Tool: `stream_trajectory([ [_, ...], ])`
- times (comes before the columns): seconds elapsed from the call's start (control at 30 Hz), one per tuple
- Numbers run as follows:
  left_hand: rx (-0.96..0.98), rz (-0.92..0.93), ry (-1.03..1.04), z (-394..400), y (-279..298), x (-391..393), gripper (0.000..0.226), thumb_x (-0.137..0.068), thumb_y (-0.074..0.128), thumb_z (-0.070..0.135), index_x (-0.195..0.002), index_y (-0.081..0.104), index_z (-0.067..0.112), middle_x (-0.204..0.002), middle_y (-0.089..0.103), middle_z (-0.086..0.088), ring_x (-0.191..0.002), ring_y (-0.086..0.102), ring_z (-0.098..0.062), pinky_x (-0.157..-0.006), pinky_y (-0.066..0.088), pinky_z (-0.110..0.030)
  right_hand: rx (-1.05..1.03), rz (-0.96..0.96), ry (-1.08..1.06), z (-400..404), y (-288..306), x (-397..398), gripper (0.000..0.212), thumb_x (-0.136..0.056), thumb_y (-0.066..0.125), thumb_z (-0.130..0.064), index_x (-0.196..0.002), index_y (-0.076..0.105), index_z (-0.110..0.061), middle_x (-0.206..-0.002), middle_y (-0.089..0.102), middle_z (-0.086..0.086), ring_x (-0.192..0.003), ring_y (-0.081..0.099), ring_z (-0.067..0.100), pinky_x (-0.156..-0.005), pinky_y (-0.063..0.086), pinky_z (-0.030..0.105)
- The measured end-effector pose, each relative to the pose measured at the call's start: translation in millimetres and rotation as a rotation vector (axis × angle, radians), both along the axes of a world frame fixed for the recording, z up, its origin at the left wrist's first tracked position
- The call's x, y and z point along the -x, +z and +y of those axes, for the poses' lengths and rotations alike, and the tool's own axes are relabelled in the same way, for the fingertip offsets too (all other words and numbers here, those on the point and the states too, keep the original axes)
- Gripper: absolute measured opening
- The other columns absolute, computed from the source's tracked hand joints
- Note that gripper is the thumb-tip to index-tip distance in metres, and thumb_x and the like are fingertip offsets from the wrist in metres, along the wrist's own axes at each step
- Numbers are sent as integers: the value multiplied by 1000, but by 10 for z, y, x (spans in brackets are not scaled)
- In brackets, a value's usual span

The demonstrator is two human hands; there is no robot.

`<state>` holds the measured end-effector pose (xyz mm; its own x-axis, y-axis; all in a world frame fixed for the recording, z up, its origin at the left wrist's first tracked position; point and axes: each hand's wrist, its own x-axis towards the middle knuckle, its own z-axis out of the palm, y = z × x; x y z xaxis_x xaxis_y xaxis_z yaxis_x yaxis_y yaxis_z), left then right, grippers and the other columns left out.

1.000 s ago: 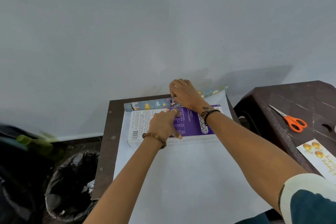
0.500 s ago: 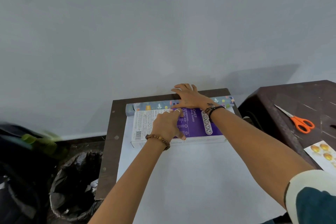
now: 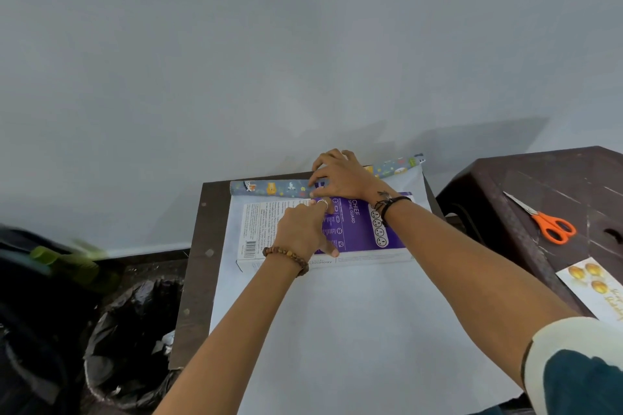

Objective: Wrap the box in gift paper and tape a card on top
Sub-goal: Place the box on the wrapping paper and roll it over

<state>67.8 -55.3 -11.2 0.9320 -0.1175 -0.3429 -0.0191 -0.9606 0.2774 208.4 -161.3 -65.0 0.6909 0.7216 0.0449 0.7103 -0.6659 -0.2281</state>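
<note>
Pressing the box (image 3: 323,232) flat, the left hand (image 3: 303,229) rests fingers-down while the right hand (image 3: 340,175) grips the gift paper (image 3: 269,187) roll's edge.

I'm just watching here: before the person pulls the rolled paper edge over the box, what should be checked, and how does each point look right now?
1. Box lies flat on the white side of the gift paper: ok.
2. Left hand on top of the box, steadying it: ok.
3. Right hand on the rolled paper edge at the far side: ok.
4. Enough paper on the near side to wrap round: looks ok, cannot tell for sure.
5. Scissors and card ready on the side table: ok.
6. Tape in sight: not ok, none visible.
</note>
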Motion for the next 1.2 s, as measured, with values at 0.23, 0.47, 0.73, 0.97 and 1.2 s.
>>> stream_trajectory([
  [0.23,6,3,6,14,-6,-3,73,-72,75,38,-131,37,18,-130,53,-5,-118,51,-24,-101,36,-32,77,11,15,33,15,-26,40,-83,60,-48,-114,65,-23,-122,52,-2,-119,40,16,-106,24,43],
  [0.47,17,-19,12,19,-7,-4,75,-68,79,38,-130,40,20,-125,57,-5,-112,54,-26,-96,40,-31,-67,-168,-121,57,95,108,27,-98,37,-16,-120,48,-8,-90,64,10,-62,55,25,-62,42,33],
  [0.73,33,-16,10,19,-12,14,75,-70,77,37,-131,38,20,-128,55,-5,-114,53,-24,-98,39,-31,44,-166,-146,17,-14,29,34,-93,45,-15,-125,56,-13,-139,42,6,-126,40,22,-100,31,39],
  [0.97,22,-9,8,28,-31,-25,74,-69,78,39,-129,39,20,-125,56,-4,-112,55,-24,-97,41,-31,-80,35,-394,17,-114,-82,39,-89,59,-22,-121,42,-9,-119,53,7,-109,53,26,-99,31,44],
  [1.2,15,-18,1,28,-47,-28,74,-69,78,39,-129,39,19,-126,56,-4,-112,54,-24,-97,40,-31,-68,-108,-365,26,-128,-126,22,-94,49,-20,-109,56,-6,-112,50,8,-95,55,24,-82,40,35],
])
